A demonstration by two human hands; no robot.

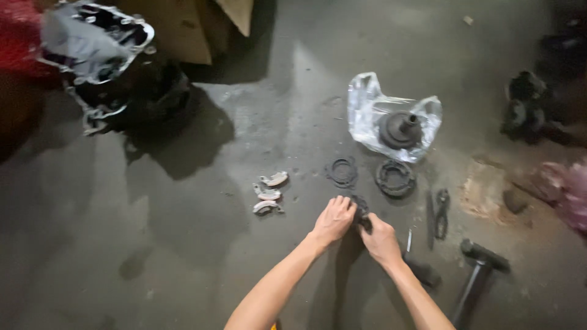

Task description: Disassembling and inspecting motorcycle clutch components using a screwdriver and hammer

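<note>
While both hands closed on a dark metal part (361, 214) low on the concrete floor (183, 244), the left hand (333, 220) and right hand (381, 241) gripped it near the pliers (441, 212).

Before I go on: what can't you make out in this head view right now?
- Dark part: mostly covered by the left hand and right hand; its shape and each grip are unclear.
- Hammer: handle end lost in shadow near the bottom edge.
- Dark things at right: blurred, too dim to identify.
- Engine casing, top left: blurred.
</note>
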